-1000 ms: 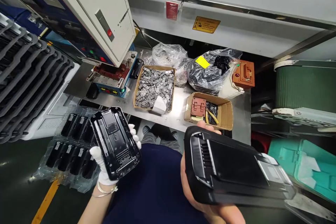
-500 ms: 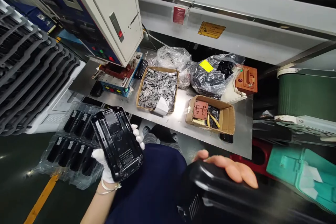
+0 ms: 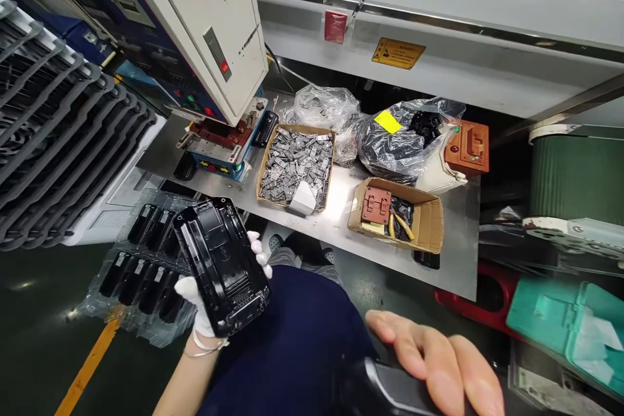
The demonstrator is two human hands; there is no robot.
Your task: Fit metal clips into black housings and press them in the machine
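Right-hand housing sinks out of frame while the left keeps its shell up

At far left, ribbed grey trays [image 3: 58, 143] stack steeply; below them a clear blister tray [image 3: 141, 266] holds glossy black parts. The gloved left hand [image 3: 197, 312] stays clamped on the black housing shell [image 3: 221, 266], lower centre-left, its moulded inner face up, barely shifted. On the steel counter [image 3: 341, 221] sit a cardboard box of grey metal clips [image 3: 296, 166], crinkled plastic bags [image 3: 400, 140] and a smaller box [image 3: 397, 214]. At lower right, the bare right hand [image 3: 439, 364] now lies spread over the second black housing [image 3: 385, 390], which has dropped almost out of view since a second ago; whether it grips it I cannot tell.
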